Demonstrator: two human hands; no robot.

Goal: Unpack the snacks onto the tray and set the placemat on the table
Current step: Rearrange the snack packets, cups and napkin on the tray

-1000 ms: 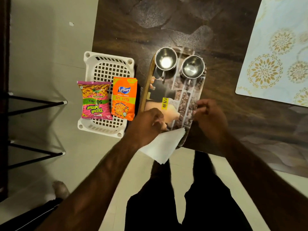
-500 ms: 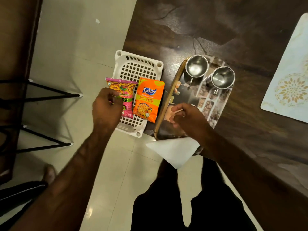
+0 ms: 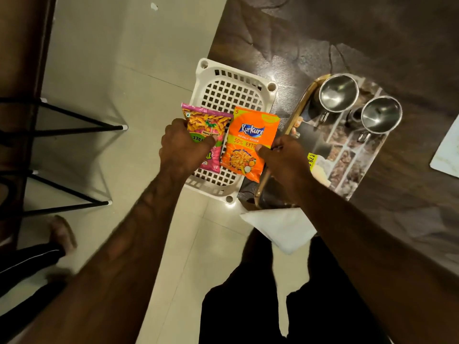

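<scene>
A pink snack packet [image 3: 208,125] and an orange Kurkure packet [image 3: 249,142] lie side by side in a white plastic basket [image 3: 231,93] at the table's left edge. My left hand [image 3: 183,150] grips the pink packet, thumb across its front. My right hand [image 3: 283,165] pinches the orange packet's right edge. To the right lies the printed tray [image 3: 352,155] with a gold rim, holding two steel cups [image 3: 337,91] [image 3: 381,115] and a pale packet with a yellow price tag [image 3: 319,167]. A corner of the placemat [image 3: 447,155] shows at far right.
A white napkin [image 3: 283,229] hangs over the dark wooden table's [image 3: 347,33] near edge by the tray. Black metal stand legs [image 3: 74,125] are on the tiled floor at left. Another person's foot [image 3: 62,234] is at lower left. My legs are below.
My left hand left the tray, reached the basket and closed on the pink packet. My right hand moved left from the tray to the orange packet. The view shifted left.
</scene>
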